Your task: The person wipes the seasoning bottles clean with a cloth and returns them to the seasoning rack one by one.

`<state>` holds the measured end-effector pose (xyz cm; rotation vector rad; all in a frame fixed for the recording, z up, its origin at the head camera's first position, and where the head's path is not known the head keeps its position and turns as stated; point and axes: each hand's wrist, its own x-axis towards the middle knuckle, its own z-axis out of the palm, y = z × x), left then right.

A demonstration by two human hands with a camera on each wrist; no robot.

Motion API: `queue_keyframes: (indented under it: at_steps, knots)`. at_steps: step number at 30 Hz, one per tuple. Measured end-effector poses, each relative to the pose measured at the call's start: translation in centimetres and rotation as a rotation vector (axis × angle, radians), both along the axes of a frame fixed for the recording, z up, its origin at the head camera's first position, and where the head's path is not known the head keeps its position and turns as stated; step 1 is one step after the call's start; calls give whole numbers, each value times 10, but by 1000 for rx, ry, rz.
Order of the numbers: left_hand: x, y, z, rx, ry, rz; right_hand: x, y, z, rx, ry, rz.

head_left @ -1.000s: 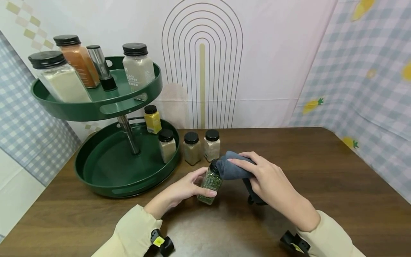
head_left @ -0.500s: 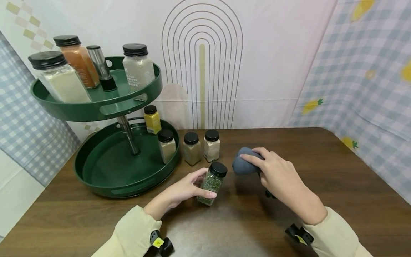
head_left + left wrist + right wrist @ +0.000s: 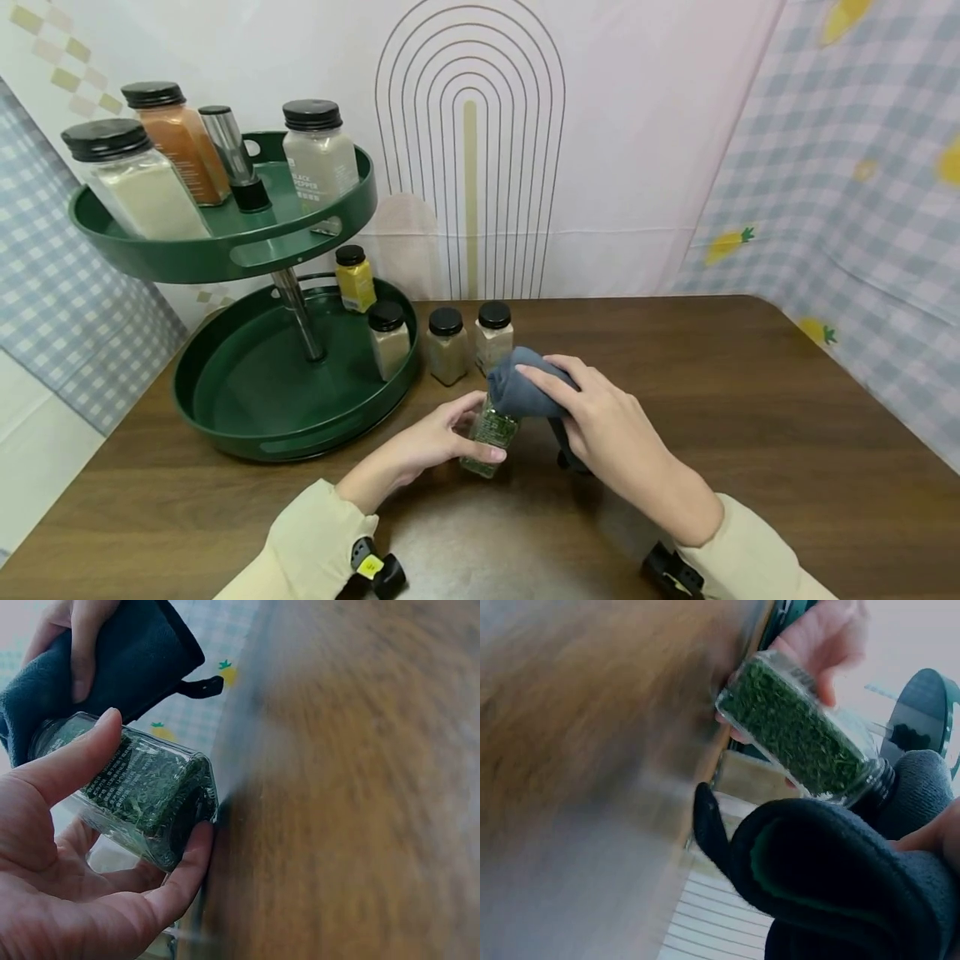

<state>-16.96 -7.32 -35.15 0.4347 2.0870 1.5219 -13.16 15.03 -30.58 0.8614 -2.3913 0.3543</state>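
Observation:
My left hand (image 3: 438,437) grips a small glass spice jar (image 3: 492,429) of green dried herbs, tilted just above the table, thumb on its near side. In the left wrist view the herb jar (image 3: 146,787) shows white print and its base. A folded blue-grey cloth (image 3: 525,385) is held by my right hand (image 3: 611,425) and pressed over the jar's top, hiding most of the black lid. From the right wrist, the cloth (image 3: 832,862) hangs in a loose fold with a loop, and part of the black lid (image 3: 877,786) shows beside it.
A green two-tier round stand stands at left; its upper tray (image 3: 180,258) bears large jars, its lower tray (image 3: 277,450) a yellow jar (image 3: 355,283) and a pale jar (image 3: 390,346). Two small jars, one tan (image 3: 447,350) and one whitish (image 3: 492,337), stand on the table (image 3: 675,358).
The cloth was on the lid, came away to the right half a second ago with the lid exposed, and is now back over it. The left hand keeps its hold.

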Motion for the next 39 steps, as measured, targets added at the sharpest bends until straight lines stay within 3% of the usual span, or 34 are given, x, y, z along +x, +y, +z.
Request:
queue_keyframes:
  at_steps: [20, 28, 34, 39]
  knots:
    - [0, 2, 0, 2, 18, -7, -10, 18, 2, 102, 20, -116]
    - [0, 1, 0, 26, 25, -23, -12, 26, 6, 157, -14, -165]
    - [0, 1, 0, 36, 30, -31, -12, 28, 9, 69, 4, -198]
    - [0, 1, 1, 26, 17, -25, -5, 16, 11, -29, 57, -90]
